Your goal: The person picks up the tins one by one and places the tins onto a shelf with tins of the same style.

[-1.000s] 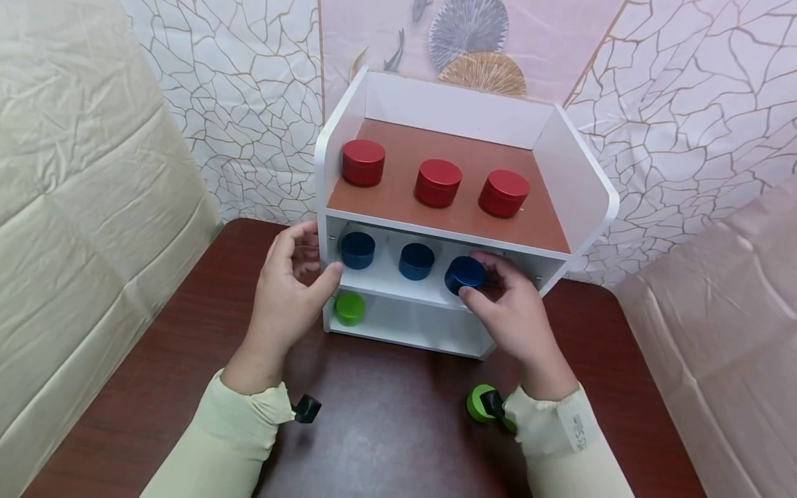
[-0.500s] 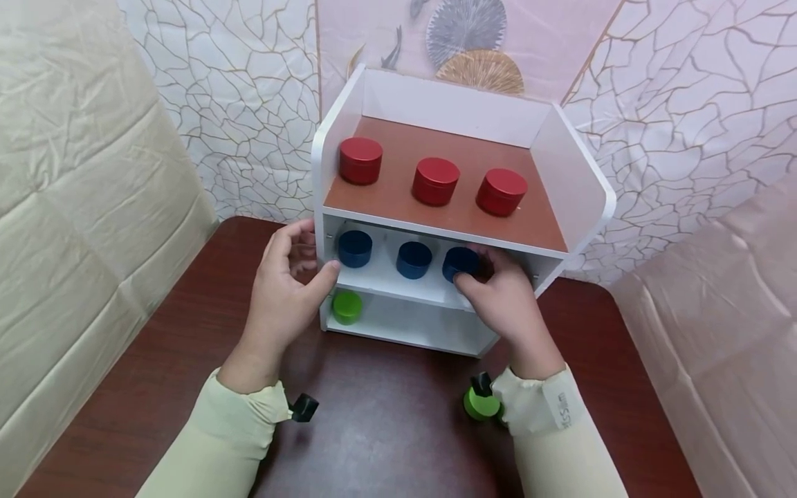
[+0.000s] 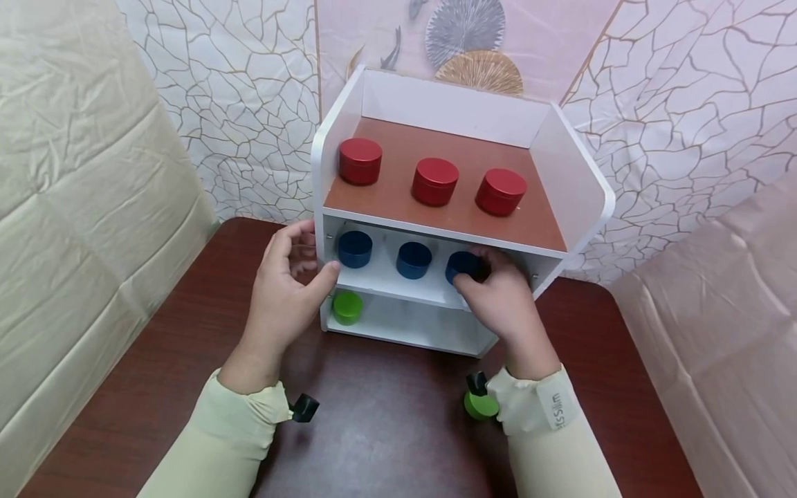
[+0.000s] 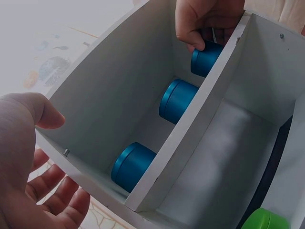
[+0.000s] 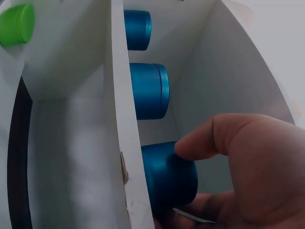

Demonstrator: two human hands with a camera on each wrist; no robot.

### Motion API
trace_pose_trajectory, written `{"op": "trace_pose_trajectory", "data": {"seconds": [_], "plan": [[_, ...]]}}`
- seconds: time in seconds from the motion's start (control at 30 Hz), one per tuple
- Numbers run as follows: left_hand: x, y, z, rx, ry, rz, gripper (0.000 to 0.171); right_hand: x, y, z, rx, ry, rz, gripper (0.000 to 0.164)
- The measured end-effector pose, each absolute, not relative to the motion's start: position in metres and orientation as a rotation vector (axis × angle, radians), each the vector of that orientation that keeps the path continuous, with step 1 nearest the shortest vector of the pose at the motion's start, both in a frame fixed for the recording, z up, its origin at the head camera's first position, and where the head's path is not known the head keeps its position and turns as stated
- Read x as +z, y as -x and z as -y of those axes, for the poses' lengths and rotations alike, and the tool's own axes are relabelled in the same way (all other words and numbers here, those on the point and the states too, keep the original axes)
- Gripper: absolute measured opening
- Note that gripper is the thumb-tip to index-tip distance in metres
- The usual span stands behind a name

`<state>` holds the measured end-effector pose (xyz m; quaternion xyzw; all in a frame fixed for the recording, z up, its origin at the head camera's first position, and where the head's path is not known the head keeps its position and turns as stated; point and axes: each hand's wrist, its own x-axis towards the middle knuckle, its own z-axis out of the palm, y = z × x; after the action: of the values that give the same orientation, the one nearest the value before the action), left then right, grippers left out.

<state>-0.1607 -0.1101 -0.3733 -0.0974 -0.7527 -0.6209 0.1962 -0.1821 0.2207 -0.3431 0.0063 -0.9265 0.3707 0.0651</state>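
My right hand (image 3: 507,301) reaches into the middle level of a small white shelf unit (image 3: 398,294) and pinches a round blue tin (image 5: 169,179) at its right end. In the right wrist view the thumb lies against the tin, with fingers partly hidden behind it. Two more blue tins, one in the centre (image 3: 414,261) and another at the left (image 3: 355,249), stand in the same row. My left hand (image 3: 283,294) holds the unit's left side panel, thumb at the front edge and fingers along the outside.
Three red tins (image 3: 435,182) stand on the brown top. A green tin (image 3: 347,308) sits at the left of the bottom level. Beside my right cuff, another green tin (image 3: 481,407) is on the dark wooden table (image 3: 373,429). Patterned cloth (image 3: 249,104) hangs behind.
My right hand has pushed the blue tin deeper into the middle level, then shifted it slightly right. The left hand keeps its place on the side panel.
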Motion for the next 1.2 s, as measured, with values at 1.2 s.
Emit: {"op": "trace_pose_trajectory", "data": {"seconds": [1.2], "plan": [[-0.372, 0.160, 0.111, -1.757, 0.272, 2.115, 0.063, -0.339, 0.169, -0.220, 1.011, -0.085, 2.854, 0.077]]}}
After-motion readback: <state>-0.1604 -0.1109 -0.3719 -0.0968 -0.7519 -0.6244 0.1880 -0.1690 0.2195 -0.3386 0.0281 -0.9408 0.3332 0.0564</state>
